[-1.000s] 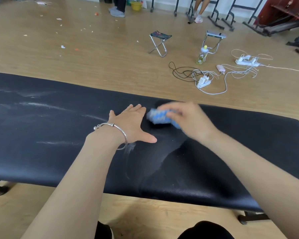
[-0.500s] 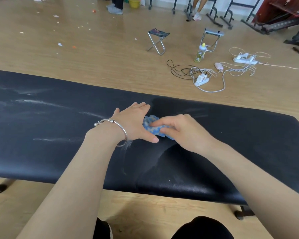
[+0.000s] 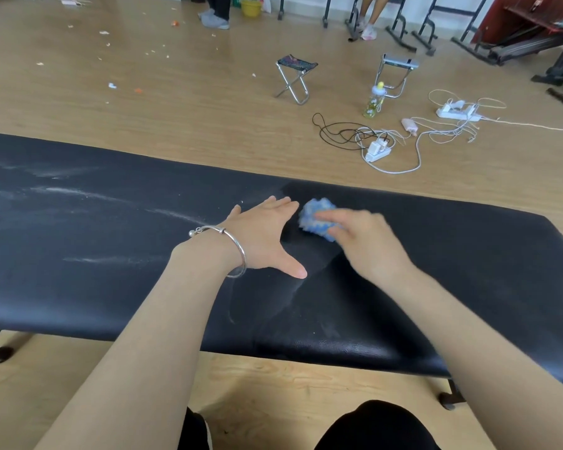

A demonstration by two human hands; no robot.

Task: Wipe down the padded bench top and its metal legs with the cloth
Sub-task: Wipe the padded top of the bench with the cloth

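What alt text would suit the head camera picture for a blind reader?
A person's right hand holds a bunched blue cloth on a long black padded bench, while the left hand, wearing a silver bangle, lies flat beside it. White streaks mark the bench's left part. Cables lie on the wooden floor beyond.

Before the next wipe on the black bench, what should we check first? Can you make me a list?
1. Cloth in the right hand: ok, it is held down on the bench top.
2. Left hand steadying: ok, flat on the bench beside the cloth.
3. Left part of the bench clean: not ok, white streaks lie there.
4. Right part clean: ok, it looks dark, with no streaks.
5. Metal leg wiped: cannot tell.
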